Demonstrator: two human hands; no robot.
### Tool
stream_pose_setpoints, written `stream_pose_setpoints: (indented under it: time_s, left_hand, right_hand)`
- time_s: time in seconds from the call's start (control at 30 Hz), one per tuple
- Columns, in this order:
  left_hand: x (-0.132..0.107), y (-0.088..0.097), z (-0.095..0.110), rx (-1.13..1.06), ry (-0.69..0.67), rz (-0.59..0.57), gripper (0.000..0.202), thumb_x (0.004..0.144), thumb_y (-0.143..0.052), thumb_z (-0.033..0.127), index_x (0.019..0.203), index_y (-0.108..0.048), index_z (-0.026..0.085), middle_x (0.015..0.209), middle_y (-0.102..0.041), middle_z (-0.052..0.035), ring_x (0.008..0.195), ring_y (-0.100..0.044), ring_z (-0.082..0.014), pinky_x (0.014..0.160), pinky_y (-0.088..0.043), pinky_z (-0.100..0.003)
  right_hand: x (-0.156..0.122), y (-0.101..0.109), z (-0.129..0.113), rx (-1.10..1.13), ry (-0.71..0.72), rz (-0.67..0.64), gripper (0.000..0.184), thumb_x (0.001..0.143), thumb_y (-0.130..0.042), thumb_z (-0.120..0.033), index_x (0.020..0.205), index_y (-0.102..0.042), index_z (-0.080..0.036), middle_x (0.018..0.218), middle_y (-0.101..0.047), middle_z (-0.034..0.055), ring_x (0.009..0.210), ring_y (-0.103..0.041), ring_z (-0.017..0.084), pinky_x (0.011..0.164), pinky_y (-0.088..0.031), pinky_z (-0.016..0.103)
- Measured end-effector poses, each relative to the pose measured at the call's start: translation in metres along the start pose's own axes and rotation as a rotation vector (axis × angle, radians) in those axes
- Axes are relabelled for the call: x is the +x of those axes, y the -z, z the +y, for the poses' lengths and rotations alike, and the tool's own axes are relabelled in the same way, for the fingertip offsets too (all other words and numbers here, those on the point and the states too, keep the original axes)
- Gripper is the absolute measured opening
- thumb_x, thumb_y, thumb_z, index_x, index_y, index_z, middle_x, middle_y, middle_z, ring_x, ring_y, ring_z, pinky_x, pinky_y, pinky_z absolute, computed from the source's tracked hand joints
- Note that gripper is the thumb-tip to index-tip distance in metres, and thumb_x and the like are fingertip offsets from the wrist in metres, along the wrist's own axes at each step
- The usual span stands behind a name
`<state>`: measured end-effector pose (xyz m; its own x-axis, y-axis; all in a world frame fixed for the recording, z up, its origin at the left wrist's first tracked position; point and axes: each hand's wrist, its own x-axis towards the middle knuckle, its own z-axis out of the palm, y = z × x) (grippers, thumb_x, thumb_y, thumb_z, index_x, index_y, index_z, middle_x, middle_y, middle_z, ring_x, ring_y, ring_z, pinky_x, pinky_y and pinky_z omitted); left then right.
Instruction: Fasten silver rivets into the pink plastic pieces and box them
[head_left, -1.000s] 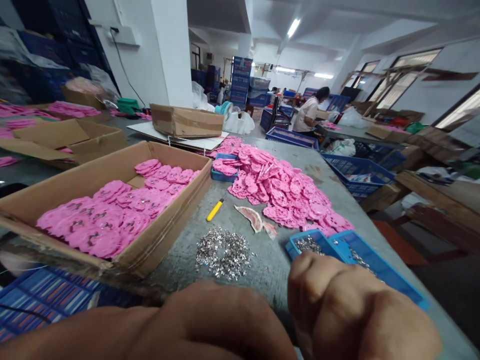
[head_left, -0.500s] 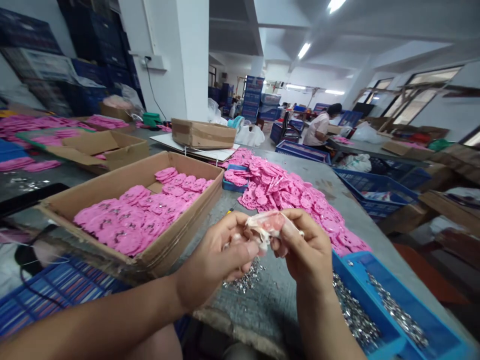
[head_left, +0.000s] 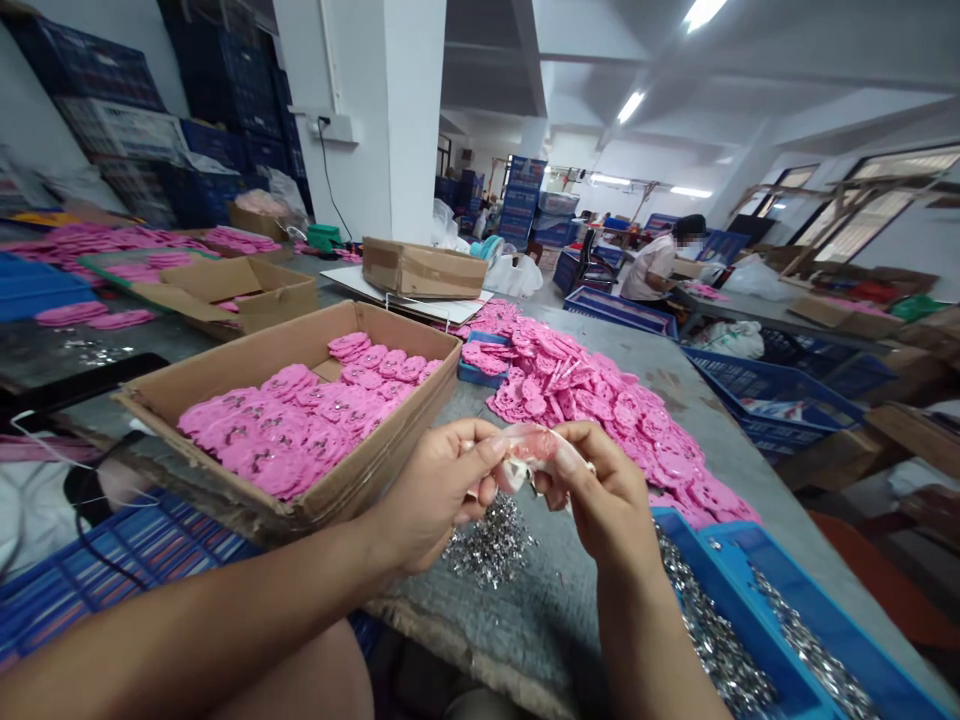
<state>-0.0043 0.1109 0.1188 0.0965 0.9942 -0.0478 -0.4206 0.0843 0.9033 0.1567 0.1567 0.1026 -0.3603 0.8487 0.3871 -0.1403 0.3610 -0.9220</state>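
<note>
Between my two hands, above the table, is a crumpled whitish strip with a reddish patch (head_left: 534, 446); its exact kind cannot be made out. My left hand (head_left: 457, 470) pinches one end, thumb on top. The other end is gripped by my right hand (head_left: 600, 480), thumb and fingers closed. Below them lies a loose heap of small shiny metal pieces (head_left: 495, 545) on the grey table (head_left: 525, 620). Beyond my hands spreads a big pile of pink flower-shaped pieces (head_left: 600, 390). My fingers hide part of the strip.
To the left is a cardboard box (head_left: 390, 440) holding pink pieces. A small blue tray (head_left: 480, 372) stands by the pile. At right are blue bins (head_left: 817, 610) of metal pieces. Another person (head_left: 652, 265) sits farther back, near blue crates (head_left: 772, 385).
My left fingers have shifted up onto the strip's end, and the strip now looks stretched straighter between my hands. The view has turned slightly left, showing more of the metal heap.
</note>
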Motion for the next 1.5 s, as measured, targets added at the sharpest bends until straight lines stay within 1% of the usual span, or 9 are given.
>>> stream_pose_setpoints:
  time_s: [0.3,0.47,0.73,0.93,1.07,1.2,1.3,1.4,1.5]
  left_hand:
    - [0.0,0.005,0.005,-0.182,0.008,-0.092,0.028,0.075,-0.073,0.035,0.079,-0.056,0.013,0.055,-0.049,0.0059,0.043,-0.033,-0.0009,0.037,-0.019,-0.012]
    - [0.001,0.003,0.003,-0.193,0.093,-0.183,0.03,0.075,-0.073,0.034,0.07,-0.051,0.014,0.055,-0.048,0.0052,0.042,-0.03,-0.0012,0.034,-0.017,-0.011]
    - [-0.001,-0.001,0.002,-0.076,0.057,-0.149,0.031,0.076,-0.072,0.038,0.07,-0.05,0.015,0.055,-0.048,0.0056,0.042,-0.031,-0.0017,0.034,-0.017,-0.012]
    - [-0.003,-0.003,0.004,0.0,0.057,-0.096,0.038,0.067,-0.075,0.045,0.071,-0.049,0.017,0.052,-0.047,0.0068,0.041,-0.033,-0.0024,0.035,-0.016,-0.012]
    - [-0.009,-0.005,0.005,0.042,0.042,-0.126,0.037,0.07,-0.073,0.046,0.074,-0.05,0.017,0.052,-0.045,0.0076,0.041,-0.031,-0.0027,0.035,-0.018,-0.013]
    - [-0.027,-0.008,0.011,0.067,-0.015,-0.271,0.028,0.081,-0.064,0.041,0.073,-0.05,0.018,0.051,-0.041,0.0086,0.042,-0.03,-0.0033,0.039,-0.024,-0.014]
    - [-0.043,-0.007,0.019,0.178,-0.137,-0.398,0.018,0.083,-0.062,0.026,0.07,-0.055,0.016,0.059,-0.047,0.0052,0.052,-0.042,-0.005,0.049,-0.035,-0.015]
    - [-0.051,-0.005,0.024,0.313,-0.26,-0.495,0.013,0.08,-0.064,0.011,0.07,-0.059,0.016,0.069,-0.056,0.0026,0.064,-0.053,-0.0069,0.059,-0.041,-0.016]
    - [-0.052,-0.003,0.023,0.366,-0.373,-0.586,0.011,0.083,-0.062,0.012,0.073,-0.061,0.017,0.07,-0.059,0.0015,0.063,-0.055,-0.0072,0.059,-0.043,-0.016]
  right_hand:
    - [0.012,0.002,0.009,0.267,-0.124,-0.166,0.022,0.076,-0.075,-0.037,0.074,-0.067,-0.016,0.058,-0.062,-0.0007,0.045,-0.051,0.006,0.042,-0.042,0.017]
    - [0.012,-0.001,0.012,0.338,-0.056,-0.089,0.021,0.069,-0.08,-0.036,0.078,-0.073,-0.018,0.056,-0.063,-0.0005,0.048,-0.053,0.009,0.046,-0.045,0.021]
    - [0.009,-0.009,0.013,0.384,0.064,-0.064,0.013,0.074,-0.077,-0.034,0.08,-0.076,-0.022,0.055,-0.062,-0.0003,0.049,-0.054,0.01,0.048,-0.046,0.021]
    - [0.008,-0.014,0.014,0.374,0.184,-0.03,0.012,0.073,-0.078,-0.034,0.082,-0.077,-0.025,0.069,-0.068,0.001,0.058,-0.059,0.009,0.054,-0.048,0.02]
    - [0.002,-0.017,0.01,0.376,0.24,-0.034,0.011,0.073,-0.078,-0.033,0.081,-0.077,-0.025,0.073,-0.069,0.0003,0.064,-0.06,0.009,0.059,-0.049,0.02]
    - [-0.014,-0.019,-0.003,0.34,0.338,-0.091,0.011,0.079,-0.072,-0.034,0.088,-0.075,-0.029,0.074,-0.07,-0.0001,0.064,-0.06,0.011,0.059,-0.049,0.022]
    - [-0.031,-0.018,-0.016,0.281,0.402,-0.167,0.013,0.083,-0.067,-0.041,0.088,-0.072,-0.03,0.07,-0.068,-0.0006,0.059,-0.06,0.012,0.058,-0.051,0.024]
    - [-0.048,-0.015,-0.025,0.184,0.392,-0.225,0.022,0.086,-0.061,-0.047,0.077,-0.068,-0.028,0.062,-0.064,-0.002,0.055,-0.059,0.012,0.059,-0.053,0.025]
    - [-0.064,-0.015,-0.028,0.063,0.342,-0.197,0.028,0.088,-0.055,-0.051,0.073,-0.064,-0.029,0.054,-0.059,-0.0041,0.049,-0.056,0.012,0.059,-0.054,0.026]
